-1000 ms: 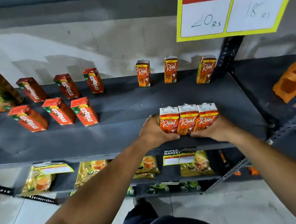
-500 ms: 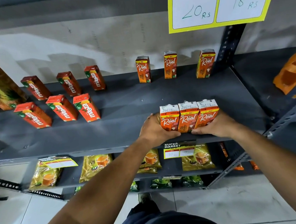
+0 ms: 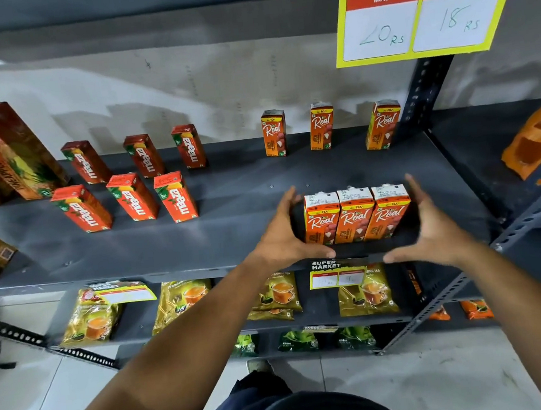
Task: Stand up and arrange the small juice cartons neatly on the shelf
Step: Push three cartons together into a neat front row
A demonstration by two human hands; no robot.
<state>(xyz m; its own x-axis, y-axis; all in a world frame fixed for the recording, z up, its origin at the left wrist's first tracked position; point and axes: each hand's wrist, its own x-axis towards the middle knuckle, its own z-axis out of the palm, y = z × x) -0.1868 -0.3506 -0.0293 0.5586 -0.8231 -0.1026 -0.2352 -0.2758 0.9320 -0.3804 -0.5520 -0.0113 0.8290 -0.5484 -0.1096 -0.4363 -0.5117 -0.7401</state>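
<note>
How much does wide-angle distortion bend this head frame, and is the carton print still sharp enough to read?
Head view: strong barrel distortion, the Maaza cartons and the tall Real pineapple carton lean outward at left. The three front Real cartons between the left hand and right hand read clearly; the price sign is slightly soft. Lighting is even, with faint shadows on the wall.

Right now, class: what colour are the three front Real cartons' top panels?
White with dark print, on the front Real cartons; head view.
</note>
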